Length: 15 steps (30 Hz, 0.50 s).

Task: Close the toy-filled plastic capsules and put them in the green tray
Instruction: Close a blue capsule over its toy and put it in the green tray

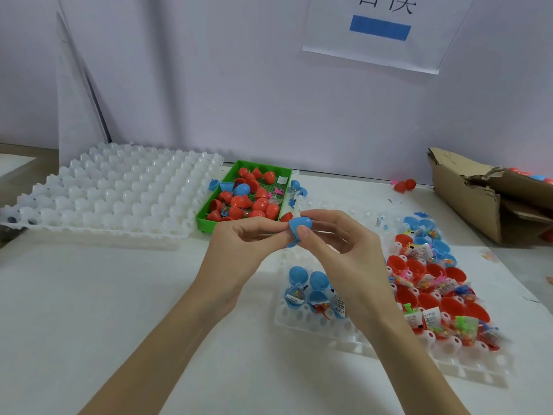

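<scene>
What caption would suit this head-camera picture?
Both hands press a blue capsule shut above the table, near the green tray.

Single head-worn wide-angle view, looking forward and down, close over the white table (pixel 89 295), wall behind

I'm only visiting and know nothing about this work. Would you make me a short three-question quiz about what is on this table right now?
1. True or false: the blue capsule is held by both the left hand and the right hand.
2. Which colour is most common among the pieces in the green tray? A) blue B) red C) yellow
3. Fill in: the open, toy-filled capsules wait in the white holder on the person's ____ side.

Key:
1. True; fingers of both hands pinch it.
2. B; the tray is mostly red, with one blue piece visible.
3. Right; the stack of white trays on the left holds none.
</scene>
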Tool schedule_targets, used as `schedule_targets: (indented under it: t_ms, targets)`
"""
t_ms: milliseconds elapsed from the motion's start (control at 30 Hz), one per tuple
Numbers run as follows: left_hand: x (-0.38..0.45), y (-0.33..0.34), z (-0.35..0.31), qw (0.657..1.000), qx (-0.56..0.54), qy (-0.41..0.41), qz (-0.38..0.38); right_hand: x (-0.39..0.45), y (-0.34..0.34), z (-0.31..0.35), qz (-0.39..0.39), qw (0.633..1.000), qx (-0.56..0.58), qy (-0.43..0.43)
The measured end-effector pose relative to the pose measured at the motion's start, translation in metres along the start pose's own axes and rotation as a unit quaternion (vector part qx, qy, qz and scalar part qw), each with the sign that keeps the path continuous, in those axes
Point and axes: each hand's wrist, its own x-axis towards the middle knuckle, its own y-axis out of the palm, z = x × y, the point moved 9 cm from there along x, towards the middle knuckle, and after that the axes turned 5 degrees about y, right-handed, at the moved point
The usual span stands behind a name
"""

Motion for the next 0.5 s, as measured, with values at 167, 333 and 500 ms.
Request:
schedule_targets:
  t_ms: [167, 333, 500]
  targets:
    - [-0.004, 0.006, -0.017, 0.984, 0.151, 0.097, 0.002, 0.000, -0.006, 0.001, -0.009, 1.000, 0.002, -0.004]
    - [-0.004, 0.002, -0.016, 0.990, 0.107, 0.091, -0.028, 0.002, -0.005, 0.004, 0.010, 1.000, 0.004, -0.005]
    - [0.001, -0.005, 0.005, 0.998, -0.046, -0.019, -0.025, 0.001, 0.003, 0.005, 0.028, 1.000, -0.009, -0.011]
